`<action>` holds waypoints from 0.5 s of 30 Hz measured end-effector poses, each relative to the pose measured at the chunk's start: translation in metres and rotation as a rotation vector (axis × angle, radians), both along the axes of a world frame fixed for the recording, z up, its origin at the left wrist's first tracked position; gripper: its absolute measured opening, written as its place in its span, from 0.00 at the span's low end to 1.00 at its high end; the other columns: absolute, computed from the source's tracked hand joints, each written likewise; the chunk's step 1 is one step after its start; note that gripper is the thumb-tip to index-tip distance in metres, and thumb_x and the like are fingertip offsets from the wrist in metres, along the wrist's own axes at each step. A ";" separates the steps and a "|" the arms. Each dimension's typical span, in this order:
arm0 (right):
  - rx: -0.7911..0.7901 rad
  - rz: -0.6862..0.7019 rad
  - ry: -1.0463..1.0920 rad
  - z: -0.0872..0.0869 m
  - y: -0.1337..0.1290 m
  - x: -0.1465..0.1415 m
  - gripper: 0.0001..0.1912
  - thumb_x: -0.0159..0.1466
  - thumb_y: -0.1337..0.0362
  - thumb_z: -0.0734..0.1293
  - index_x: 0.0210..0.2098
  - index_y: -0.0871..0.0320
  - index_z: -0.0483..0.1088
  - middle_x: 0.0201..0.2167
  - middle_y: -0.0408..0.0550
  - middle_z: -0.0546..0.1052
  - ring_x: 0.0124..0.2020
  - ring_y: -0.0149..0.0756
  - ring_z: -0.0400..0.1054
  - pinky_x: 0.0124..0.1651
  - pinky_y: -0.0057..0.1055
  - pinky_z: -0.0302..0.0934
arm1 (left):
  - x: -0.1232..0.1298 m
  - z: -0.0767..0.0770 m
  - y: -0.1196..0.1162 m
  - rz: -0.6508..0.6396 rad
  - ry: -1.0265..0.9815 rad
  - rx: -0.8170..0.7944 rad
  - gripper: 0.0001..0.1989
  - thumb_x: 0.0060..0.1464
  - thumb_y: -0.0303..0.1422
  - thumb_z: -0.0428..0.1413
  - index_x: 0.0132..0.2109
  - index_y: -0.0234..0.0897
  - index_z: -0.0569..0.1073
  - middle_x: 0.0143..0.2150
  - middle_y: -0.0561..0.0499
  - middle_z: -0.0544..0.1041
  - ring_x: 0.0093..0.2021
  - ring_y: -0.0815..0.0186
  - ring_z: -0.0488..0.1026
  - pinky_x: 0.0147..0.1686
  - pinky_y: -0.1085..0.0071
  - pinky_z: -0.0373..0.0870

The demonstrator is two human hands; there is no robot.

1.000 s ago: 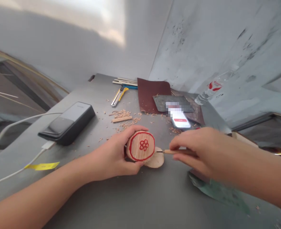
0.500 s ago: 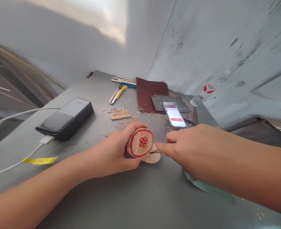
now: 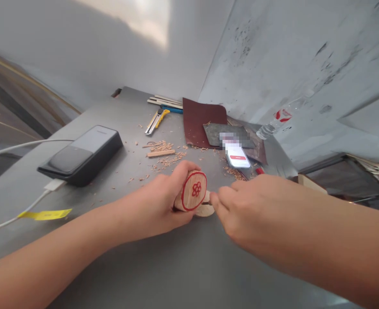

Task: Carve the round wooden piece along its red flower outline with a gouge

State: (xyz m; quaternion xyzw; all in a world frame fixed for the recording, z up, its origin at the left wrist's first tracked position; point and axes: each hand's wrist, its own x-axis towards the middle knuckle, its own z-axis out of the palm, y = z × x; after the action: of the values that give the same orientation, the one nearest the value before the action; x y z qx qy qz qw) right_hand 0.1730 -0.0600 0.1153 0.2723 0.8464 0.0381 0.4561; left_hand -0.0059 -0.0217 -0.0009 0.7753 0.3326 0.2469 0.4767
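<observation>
My left hand (image 3: 162,201) is closed around a short wooden block (image 3: 189,196), thumb below and fingers over the top. The block's end face has a red painted border and a small red flower. Just right of it, my right hand (image 3: 237,204) is closed on a thin carving tool (image 3: 206,203), of which only a short dark metal end shows; the handle is hidden in the fist. Under the tool's tip, a pale rounded wooden piece (image 3: 204,210) sits low beside the block, partly covered by my left hand and the block.
Wood shavings (image 3: 166,159) and a thin wood strip (image 3: 161,153) lie beyond my hands. A yellow utility knife (image 3: 157,121), a brown sheet (image 3: 197,124), a lit phone (image 3: 237,156) and a plastic bottle (image 3: 274,124) are farther back. At left stands a black device (image 3: 83,156) with white cables.
The block has turned slightly, its painted face angled more to the right. My right fingers are curled more tightly, and the green item under my right arm is out of sight.
</observation>
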 end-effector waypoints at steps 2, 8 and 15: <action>-0.040 0.038 -0.037 0.001 -0.003 -0.005 0.08 0.54 0.74 0.71 0.31 0.56 0.77 0.24 0.48 0.71 0.20 0.35 0.56 0.18 0.36 0.42 | 0.001 0.003 -0.001 -0.035 0.030 -0.019 0.28 0.54 0.35 0.61 0.61 0.45 0.61 0.40 0.50 0.79 0.34 0.62 0.77 0.28 0.71 0.69; -0.002 -0.057 0.081 0.000 -0.003 0.003 0.06 0.54 0.72 0.72 0.31 0.56 0.77 0.25 0.47 0.71 0.21 0.34 0.57 0.22 0.34 0.43 | 0.000 0.014 0.000 -0.043 0.065 -0.041 0.22 0.57 0.39 0.60 0.56 0.43 0.63 0.37 0.51 0.78 0.32 0.62 0.76 0.27 0.70 0.67; 0.084 0.021 0.149 -0.008 0.008 0.022 0.22 0.49 0.76 0.72 0.43 0.57 0.78 0.24 0.43 0.72 0.18 0.31 0.52 0.21 0.34 0.37 | 0.002 0.010 -0.002 -0.055 0.088 -0.057 0.22 0.57 0.36 0.59 0.56 0.43 0.60 0.36 0.51 0.78 0.29 0.63 0.74 0.24 0.71 0.63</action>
State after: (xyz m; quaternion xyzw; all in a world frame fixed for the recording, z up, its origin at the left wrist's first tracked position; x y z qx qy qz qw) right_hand 0.1955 -0.0519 0.1071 0.2846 0.8783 0.0579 0.3798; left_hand -0.0035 -0.0233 0.0096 0.7804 0.3387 0.1900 0.4901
